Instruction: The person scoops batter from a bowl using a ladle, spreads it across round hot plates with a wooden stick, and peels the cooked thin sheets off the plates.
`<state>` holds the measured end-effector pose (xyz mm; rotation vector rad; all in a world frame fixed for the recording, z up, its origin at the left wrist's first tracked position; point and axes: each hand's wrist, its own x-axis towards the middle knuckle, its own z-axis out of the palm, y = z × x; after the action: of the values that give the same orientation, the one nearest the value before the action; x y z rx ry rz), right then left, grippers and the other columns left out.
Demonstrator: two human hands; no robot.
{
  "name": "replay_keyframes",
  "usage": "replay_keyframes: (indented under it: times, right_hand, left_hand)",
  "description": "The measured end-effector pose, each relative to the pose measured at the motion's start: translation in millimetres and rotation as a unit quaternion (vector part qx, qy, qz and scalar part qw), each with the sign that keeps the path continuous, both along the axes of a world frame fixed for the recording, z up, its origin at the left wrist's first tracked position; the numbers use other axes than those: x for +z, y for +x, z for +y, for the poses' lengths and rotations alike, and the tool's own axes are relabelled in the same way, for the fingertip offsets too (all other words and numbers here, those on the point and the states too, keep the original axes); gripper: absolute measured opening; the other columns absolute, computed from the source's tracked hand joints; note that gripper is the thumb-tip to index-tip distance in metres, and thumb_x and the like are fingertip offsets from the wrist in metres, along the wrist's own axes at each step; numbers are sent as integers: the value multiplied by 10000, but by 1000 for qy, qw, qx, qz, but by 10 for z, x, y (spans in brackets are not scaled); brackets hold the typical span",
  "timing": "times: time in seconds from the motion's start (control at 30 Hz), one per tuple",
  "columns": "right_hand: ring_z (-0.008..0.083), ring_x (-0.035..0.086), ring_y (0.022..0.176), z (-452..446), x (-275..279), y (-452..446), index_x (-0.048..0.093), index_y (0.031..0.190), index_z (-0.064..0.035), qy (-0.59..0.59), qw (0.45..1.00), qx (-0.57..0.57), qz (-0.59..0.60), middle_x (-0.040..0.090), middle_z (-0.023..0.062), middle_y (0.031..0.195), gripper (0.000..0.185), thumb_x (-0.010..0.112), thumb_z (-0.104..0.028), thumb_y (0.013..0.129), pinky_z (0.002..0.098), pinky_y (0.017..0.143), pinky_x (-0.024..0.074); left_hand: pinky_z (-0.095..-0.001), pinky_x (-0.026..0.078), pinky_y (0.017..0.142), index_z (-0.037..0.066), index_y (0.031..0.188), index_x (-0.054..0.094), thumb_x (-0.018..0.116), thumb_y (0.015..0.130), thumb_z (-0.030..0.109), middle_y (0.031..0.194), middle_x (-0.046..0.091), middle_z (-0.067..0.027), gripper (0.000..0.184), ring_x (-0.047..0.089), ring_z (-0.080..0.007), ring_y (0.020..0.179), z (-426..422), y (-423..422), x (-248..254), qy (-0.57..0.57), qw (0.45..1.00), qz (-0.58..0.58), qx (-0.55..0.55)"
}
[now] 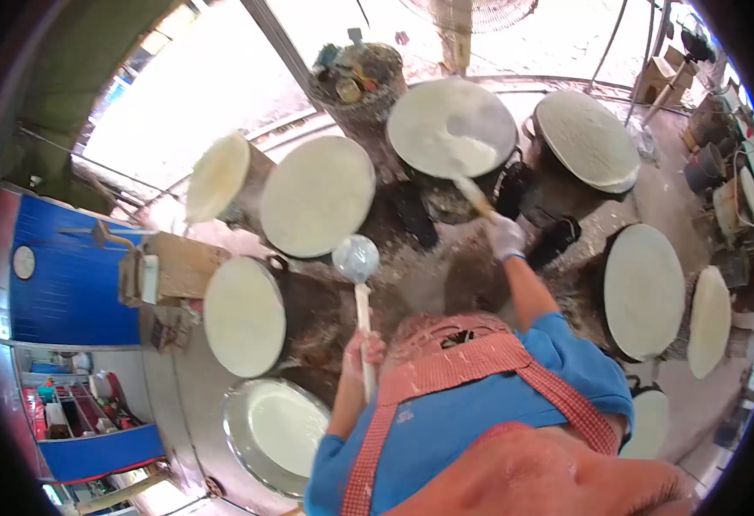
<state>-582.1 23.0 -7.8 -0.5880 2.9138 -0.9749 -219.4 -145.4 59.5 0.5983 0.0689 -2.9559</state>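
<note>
My left hand [365, 354] is closed around the long pale handle of a ladle [356, 260]. The ladle's round, shiny bowl is held up near the edge of a round griddle [317, 196] coated with pale batter. My right hand [504, 236], in a whitish glove, grips a wooden-handled spreader [475, 194]. Its pale end meets the lower part of another griddle [433, 120], where wet white batter lies beside a greyer, thinly coated patch. The exact shape of the spreader's end is hard to make out. A wide metal basin [237, 440] of white batter stands at my lower left.
More coated griddles [244, 316] [587, 140] [643, 292] ring me on both sides. Small items lie on a round stand [375, 69] at the back. A cardboard box [183, 268] is at left; buckets [705, 168] stand at far right.
</note>
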Motion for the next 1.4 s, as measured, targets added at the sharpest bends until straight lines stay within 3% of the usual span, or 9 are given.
replay_keyframes:
  times: [0.37,0.6,0.73,0.77,0.83,0.93,1.23,1.27,1.4]
  right_hand:
    - [330,596,777,82,134,-240,639,957,-200,10,996,43,-72,612,161,801,306,552,-413,756,429,703,461]
    - [319,594,712,-50,149,-961,633,929,-151,-106,993,-26,55,611,155,783,268,515,-354,799,403,627,459]
    - [289,607,629,367,-1,-376,661,931,-202,64,994,80,38,621,148,744,207,534,-315,812,368,547,478]
    - [300,600,642,545,-685,-688,645,968,-207,-139,989,44,14,613,144,724,218,522,-305,817,390,579,480]
    - [318,601,729,633,91,-932,617,1036,-188,59,998,-9,-36,620,154,783,268,483,-303,835,395,654,481]
    - [316,602,764,147,288,-1398,617,1036,-171,-22,997,-65,-30,622,147,808,305,524,-350,808,401,617,469]
    - [270,602,740,441,-514,-1888,587,1051,-122,-79,981,63,165,621,123,916,255,505,-231,835,360,640,468]
    - [300,591,787,161,-258,-2246,584,1074,-115,72,994,49,64,614,133,945,315,497,-293,830,370,683,460]
    - [267,609,786,-228,310,-2641,646,953,-84,-191,973,24,-125,642,133,872,290,527,-286,781,326,703,467]
  left_hand:
    - [-190,321,350,206,1297,370,420,904,169,610,350,-11,398,350,-84,425,-13,-297,-62,113,993,-7,-46]
    - [-180,283,330,216,1270,400,431,900,154,616,360,1,376,327,-59,421,137,-458,-118,28,992,-105,-68]
    - [-165,265,340,180,1251,411,460,893,140,617,338,17,364,305,-49,428,135,-510,-60,-153,970,-153,-111]
    - [-165,268,350,118,1274,363,426,908,138,627,335,34,372,317,-31,460,122,-528,-28,-137,976,-126,-116]
    - [-177,263,356,27,1139,440,408,925,174,598,312,53,262,331,-23,480,59,-605,-138,-55,986,-100,-124]
    - [-179,263,356,37,1081,448,411,924,183,589,307,53,218,330,-26,479,116,-791,-200,31,983,-136,-116]
    - [-184,263,357,66,909,474,421,923,209,565,292,51,153,328,-33,475,265,-1108,-274,117,982,-118,-85]
    - [-185,263,357,70,890,477,422,922,212,562,291,51,156,328,-34,474,284,-1141,-298,143,981,-104,-82]
    - [-189,265,361,100,760,426,419,924,225,549,285,48,206,321,-40,464,476,-1065,78,24,974,-204,-97]
